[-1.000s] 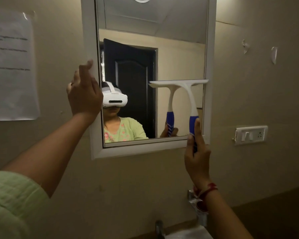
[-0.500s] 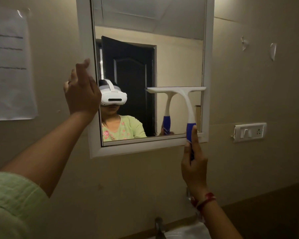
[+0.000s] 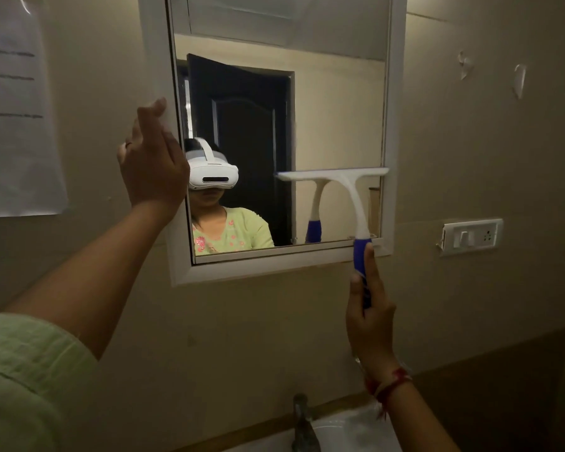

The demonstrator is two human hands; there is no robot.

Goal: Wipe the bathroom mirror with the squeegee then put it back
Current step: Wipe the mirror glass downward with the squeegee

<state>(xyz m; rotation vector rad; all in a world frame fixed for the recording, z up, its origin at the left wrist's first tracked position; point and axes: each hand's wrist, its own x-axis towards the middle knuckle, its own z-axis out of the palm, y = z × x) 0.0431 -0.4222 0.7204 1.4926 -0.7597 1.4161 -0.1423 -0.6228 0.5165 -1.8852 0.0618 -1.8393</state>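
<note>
A white-framed mirror (image 3: pixel 392 93) hangs on the beige wall ahead. My right hand (image 3: pixel 369 316) grips the blue handle of a white squeegee (image 3: pixel 353 194), whose blade lies flat across the lower right of the glass. The handle crosses the bottom frame. My left hand (image 3: pixel 152 164) rests against the mirror's left frame edge, fingers together and pointing up, holding the frame steady. The glass reflects the squeegee, a dark door and a person in a headset.
A white sink (image 3: pixel 349 433) with a metal tap (image 3: pixel 302 425) sits below the mirror. A switch plate (image 3: pixel 472 237) is on the wall to the right, two small hooks (image 3: pixel 519 80) above it. A paper sheet (image 3: pixel 13 109) is taped at left.
My right hand has drawn the squeegee down the right side of the glass, toward the bottom frame. My left hand stays on the left frame.
</note>
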